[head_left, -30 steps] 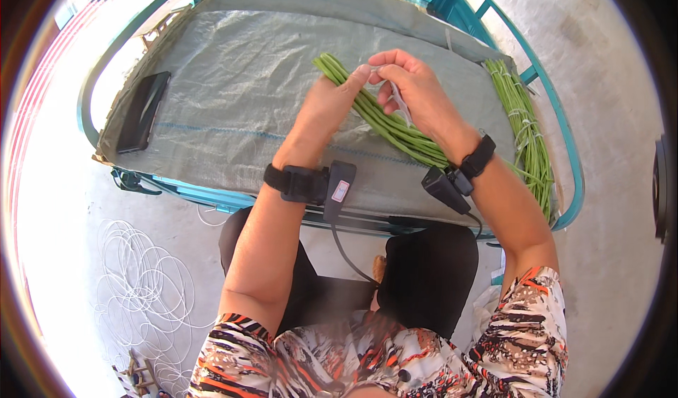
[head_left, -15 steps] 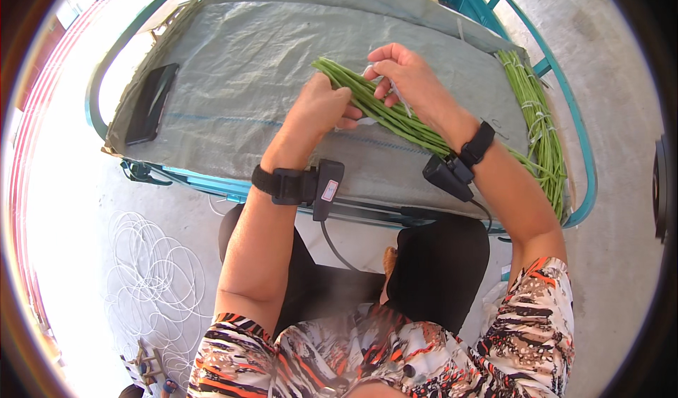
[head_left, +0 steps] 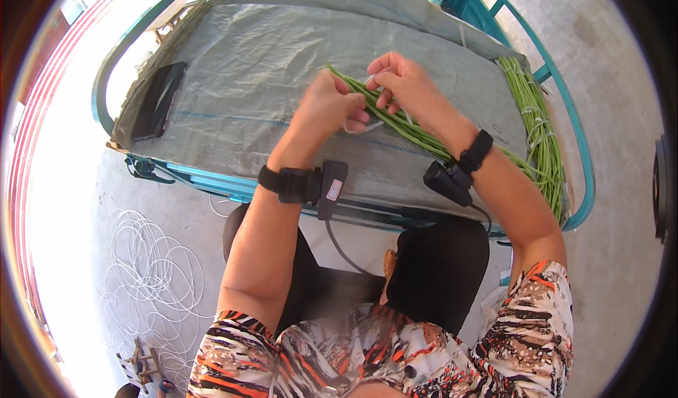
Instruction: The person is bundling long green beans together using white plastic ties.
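Observation:
A bundle of long green beans lies slantwise across the grey sheet, its tips toward the far middle. A thin white tie strip passes around it. My left hand is closed at the bundle's far end, with the strip showing by its fingers and the bean tips partly behind it. Just to the right, my right hand pinches another part of the strip between thumb and forefinger, above the beans. Its other fingers are curled. On the right side lies a second bundle of long beans, tied with white strips.
A teal metal rail borders the sheet-covered cart bed. A dark phone rests at the left of the sheet. Loops of white cord lie on the floor at lower left. Cabled black devices are strapped to both my wrists.
My left hand has moved slightly right along the beans. My right hand has come a little lower, and its fingers have closed more around the white strip.

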`<move>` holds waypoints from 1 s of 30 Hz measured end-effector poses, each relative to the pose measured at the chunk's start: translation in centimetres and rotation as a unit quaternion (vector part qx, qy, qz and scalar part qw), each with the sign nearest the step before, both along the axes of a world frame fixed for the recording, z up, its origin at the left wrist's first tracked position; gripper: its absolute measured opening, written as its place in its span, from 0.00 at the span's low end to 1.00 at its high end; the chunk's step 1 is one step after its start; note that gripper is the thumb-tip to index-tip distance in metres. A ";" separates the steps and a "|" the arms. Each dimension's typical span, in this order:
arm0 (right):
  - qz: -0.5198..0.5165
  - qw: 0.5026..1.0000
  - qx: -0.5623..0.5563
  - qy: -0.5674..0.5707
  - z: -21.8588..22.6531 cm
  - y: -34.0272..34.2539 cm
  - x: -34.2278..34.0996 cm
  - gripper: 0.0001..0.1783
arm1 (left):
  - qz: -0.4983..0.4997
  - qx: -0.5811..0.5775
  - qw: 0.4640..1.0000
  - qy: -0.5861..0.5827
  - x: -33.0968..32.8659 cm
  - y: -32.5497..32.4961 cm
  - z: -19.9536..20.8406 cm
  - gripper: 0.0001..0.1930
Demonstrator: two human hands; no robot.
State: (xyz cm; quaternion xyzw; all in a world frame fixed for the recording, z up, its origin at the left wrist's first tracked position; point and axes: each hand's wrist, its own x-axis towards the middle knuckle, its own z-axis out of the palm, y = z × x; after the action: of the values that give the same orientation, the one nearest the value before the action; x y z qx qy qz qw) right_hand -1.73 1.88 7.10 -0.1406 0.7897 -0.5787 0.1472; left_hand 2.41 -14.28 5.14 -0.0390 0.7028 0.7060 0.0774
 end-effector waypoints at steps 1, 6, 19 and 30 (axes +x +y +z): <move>0.005 1.000 0.005 -0.003 0.0 0.0 0.0 0.11 | -0.017 0.000 1.000 0.008 0.1 0.0 -0.1 0.11; 0.020 1.000 0.005 -0.002 -0.3 0.2 0.1 0.10 | -0.046 -0.040 0.996 0.066 1.3 0.0 0.0 0.09; 0.122 0.991 -0.056 0.011 -0.6 1.0 0.8 0.10 | 0.067 0.058 0.975 0.203 2.5 3.4 0.6 0.09; 0.067 0.996 -0.046 0.039 -1.5 0.7 0.3 0.12 | 0.122 0.091 0.975 0.160 0.8 2.0 1.2 0.10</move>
State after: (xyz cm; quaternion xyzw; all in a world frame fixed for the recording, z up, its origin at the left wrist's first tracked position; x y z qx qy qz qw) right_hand -1.44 2.53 5.59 -0.2224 0.7564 -0.5971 0.1479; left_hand 3.17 -12.32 6.30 -0.0032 0.6292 0.7680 -0.1197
